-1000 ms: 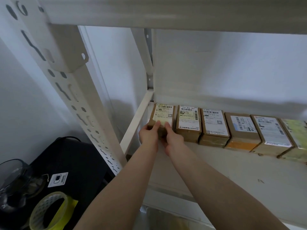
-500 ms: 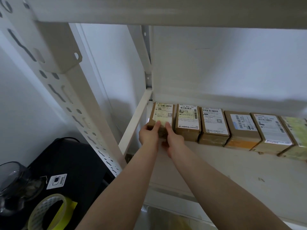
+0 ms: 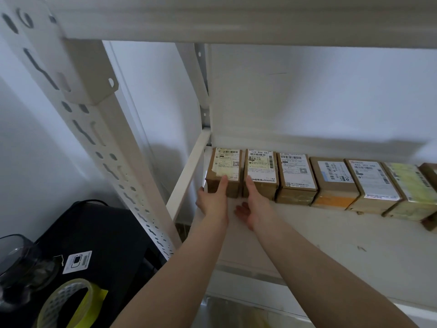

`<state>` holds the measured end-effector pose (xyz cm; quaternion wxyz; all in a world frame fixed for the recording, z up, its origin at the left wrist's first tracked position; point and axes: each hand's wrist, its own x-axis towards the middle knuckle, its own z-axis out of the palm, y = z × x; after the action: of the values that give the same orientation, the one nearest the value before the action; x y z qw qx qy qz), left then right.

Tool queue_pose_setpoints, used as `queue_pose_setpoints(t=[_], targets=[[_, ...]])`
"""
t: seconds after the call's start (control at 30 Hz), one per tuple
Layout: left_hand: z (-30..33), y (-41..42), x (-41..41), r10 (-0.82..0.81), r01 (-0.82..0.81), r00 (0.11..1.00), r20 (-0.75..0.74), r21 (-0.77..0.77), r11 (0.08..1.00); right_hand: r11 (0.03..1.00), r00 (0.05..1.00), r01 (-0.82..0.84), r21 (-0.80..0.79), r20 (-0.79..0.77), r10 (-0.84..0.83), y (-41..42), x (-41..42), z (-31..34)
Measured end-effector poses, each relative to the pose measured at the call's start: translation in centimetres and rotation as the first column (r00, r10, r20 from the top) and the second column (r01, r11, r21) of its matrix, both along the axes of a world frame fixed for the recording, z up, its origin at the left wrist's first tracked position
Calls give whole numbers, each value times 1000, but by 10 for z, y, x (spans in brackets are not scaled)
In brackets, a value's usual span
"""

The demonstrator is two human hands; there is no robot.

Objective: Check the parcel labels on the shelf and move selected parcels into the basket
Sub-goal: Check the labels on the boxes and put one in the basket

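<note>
Several brown parcels with white labels stand in a row at the back of the white shelf [image 3: 331, 245]. My left hand [image 3: 212, 202] lies against the front of the leftmost parcel [image 3: 227, 164], its fingers straight on the front face and its thumb at the lower left corner. My right hand [image 3: 254, 204] touches the front of the second parcel [image 3: 260, 166] with straight fingers, the thumb spread out to the left. Further right stand a third parcel [image 3: 296, 174] and more parcels [image 3: 373, 183]. No basket is plainly in view.
A perforated white upright [image 3: 94, 138] and the upper shelf beam [image 3: 236, 20] frame the opening. Lower left there is a black case [image 3: 99, 233], a roll of tape [image 3: 71, 301] and a clear glass vessel [image 3: 19, 263]. Something pale and shiny [image 3: 227, 313] shows below the shelf's front edge.
My right hand has left the leftmost parcel and shifted right onto the second parcel's front. My left hand stays on the leftmost parcel.
</note>
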<state>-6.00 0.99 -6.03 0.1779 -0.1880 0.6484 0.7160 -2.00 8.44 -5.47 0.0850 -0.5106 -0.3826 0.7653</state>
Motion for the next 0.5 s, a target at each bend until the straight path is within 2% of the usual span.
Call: queue_pose_setpoints(t=[0.1, 0.2, 0.33, 0.4, 0.5], targets=[[2, 7, 15, 27, -5, 989, 143, -151, 989, 998, 999, 54, -8, 1, -54, 11, 6, 3], [9, 22, 27, -11, 12, 964, 266, -4, 1000, 997, 997, 72, -31, -17, -73, 20, 10, 4], [17, 42, 29, -156, 100, 933, 323, 183, 978, 995, 996, 87, -53, -23, -89, 25, 8, 2], [21, 47, 27, -172, 115, 940, 295, 200, 973, 994, 994, 104, -36, -16, -105, 28, 8, 1], [24, 54, 23, -200, 170, 941, 274, 131, 977, 994, 994, 106, -38, -17, -107, 33, 9, -2]])
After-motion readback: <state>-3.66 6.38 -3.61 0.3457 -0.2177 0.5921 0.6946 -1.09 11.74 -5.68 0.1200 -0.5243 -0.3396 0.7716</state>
